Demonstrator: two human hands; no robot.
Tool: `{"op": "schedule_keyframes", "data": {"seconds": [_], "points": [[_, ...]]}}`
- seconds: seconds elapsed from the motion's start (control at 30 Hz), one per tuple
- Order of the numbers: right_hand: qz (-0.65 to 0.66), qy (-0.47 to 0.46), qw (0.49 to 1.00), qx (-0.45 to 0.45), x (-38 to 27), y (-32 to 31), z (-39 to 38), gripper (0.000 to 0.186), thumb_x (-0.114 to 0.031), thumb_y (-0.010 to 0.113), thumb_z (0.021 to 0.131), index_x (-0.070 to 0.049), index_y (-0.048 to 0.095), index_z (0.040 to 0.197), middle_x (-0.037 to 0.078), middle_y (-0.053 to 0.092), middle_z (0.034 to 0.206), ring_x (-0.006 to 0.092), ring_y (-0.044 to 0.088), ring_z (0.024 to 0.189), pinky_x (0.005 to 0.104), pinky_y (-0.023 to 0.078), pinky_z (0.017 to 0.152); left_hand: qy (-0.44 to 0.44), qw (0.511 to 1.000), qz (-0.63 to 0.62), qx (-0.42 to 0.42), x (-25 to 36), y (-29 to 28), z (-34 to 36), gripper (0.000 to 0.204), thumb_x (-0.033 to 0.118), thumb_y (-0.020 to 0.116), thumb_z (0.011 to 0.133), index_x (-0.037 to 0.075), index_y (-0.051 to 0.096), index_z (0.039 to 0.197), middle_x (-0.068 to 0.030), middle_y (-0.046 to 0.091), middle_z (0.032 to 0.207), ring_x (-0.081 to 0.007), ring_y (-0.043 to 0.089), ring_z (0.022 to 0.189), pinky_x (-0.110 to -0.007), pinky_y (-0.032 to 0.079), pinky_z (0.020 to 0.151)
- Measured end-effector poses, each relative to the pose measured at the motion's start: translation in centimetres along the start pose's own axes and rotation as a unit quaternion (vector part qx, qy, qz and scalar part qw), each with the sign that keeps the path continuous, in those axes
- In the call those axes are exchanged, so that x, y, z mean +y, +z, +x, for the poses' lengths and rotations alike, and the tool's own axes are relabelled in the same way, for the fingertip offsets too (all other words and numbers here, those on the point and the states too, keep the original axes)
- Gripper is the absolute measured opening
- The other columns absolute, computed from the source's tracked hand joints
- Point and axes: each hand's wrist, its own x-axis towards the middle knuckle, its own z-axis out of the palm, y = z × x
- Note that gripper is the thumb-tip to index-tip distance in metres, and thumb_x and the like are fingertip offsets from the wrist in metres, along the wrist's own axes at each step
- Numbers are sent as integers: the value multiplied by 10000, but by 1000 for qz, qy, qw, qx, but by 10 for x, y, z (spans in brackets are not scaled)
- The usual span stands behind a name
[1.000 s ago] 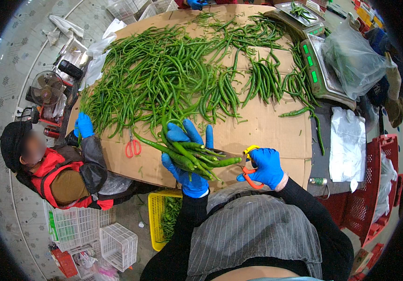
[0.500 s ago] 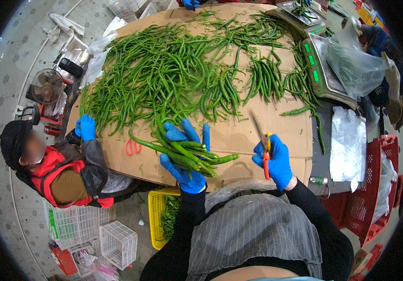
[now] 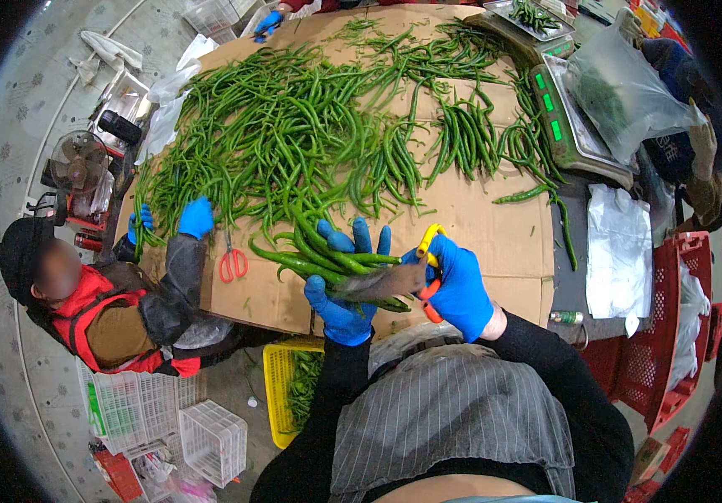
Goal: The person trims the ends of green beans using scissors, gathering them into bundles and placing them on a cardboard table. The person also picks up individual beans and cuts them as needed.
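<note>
In my blue-gloved left hand (image 3: 344, 324) lies a bunch of long green chili peppers (image 3: 315, 250), palm up, with the fingers curled around it. My right hand (image 3: 462, 289), also in a blue glove, grips scissors (image 3: 378, 283) with yellow and orange handles. Their blurred blades lie across the pepper ends on the right side of the bunch; whether they touch is unclear. Beyond both hands a wide heap of green chili peppers (image 3: 269, 117) covers much of the cardboard (image 3: 503, 235) on the table. Smaller bunches (image 3: 466, 138) lie right of the heap.
At the left a co-worker's gloved hand (image 3: 197, 218) reaches the heap, near red-handled scissors (image 3: 233, 265). Scales (image 3: 555, 126) and clear plastic bags (image 3: 619, 251) line the right side. A yellow basket (image 3: 275, 419) of peppers stands below; a red crate (image 3: 663, 327) stands right.
My right hand has moved left with the scissors, bringing the blades from upright over the cardboard to across the pepper ends. The co-worker's hands at left have moved apart.
</note>
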Motion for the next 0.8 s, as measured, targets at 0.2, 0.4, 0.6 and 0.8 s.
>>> {"op": "schedule_keyframes", "data": {"seconds": [0.2,0.4,0.6,0.8], "points": [[183,51,982,-14,4,-14,8,379,-26,766,715,-14,547,1024,54,612,812,75,538,736,251,457,656,-4,993,-80,82,4,2,-2,676,371,572,872,181,273,1448,10,537,1294,-183,397,1265,-497,159,1135],[215,57,975,20,10,-29,15,467,-115,830,660,-21,552,1023,47,625,807,104,558,711,274,469,669,-8,969,-210,129,14,3,0,587,230,633,857,122,389,1380,27,603,1146,-131,565,1051,-413,338,1077],[-219,-11,975,-27,67,-59,2,771,-472,868,514,-6,572,1053,139,629,808,248,641,689,317,502,616,1,958,-232,169,23,14,6,570,222,675,818,131,457,1337,43,643,1053,-123,584,1000,-336,399,999],[-234,-46,967,-88,60,-48,-5,741,-535,829,510,-65,589,1031,108,607,774,293,620,669,354,482,582,12,962,-224,153,18,21,9,548,237,618,866,98,419,1357,5,626,1149,-117,585,1050,-353,380,1033]]}}
